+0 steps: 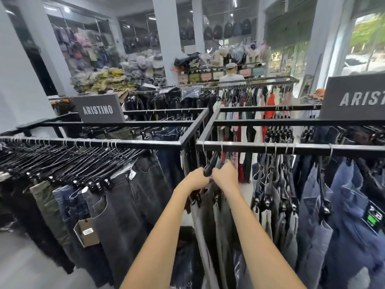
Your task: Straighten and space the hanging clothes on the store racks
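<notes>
Black hangers (210, 165) gripped by left hand (195, 180), right hand (226, 177); grey trousers (220, 226) below.

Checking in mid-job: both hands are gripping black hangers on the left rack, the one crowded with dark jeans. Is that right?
Not quite: the rack is wrong. The head view shows the left hand and the right hand gripping black hangers on the right rack, at its left end by the corner. Neither hand touches the left rack, crowded with dark jeans.

Right sign (356, 99) cut by frame edge; hangtag (86, 232) print unreadable; left hand (195, 178) fingertips hidden, seemingly curled round hanger (212, 162).
</notes>
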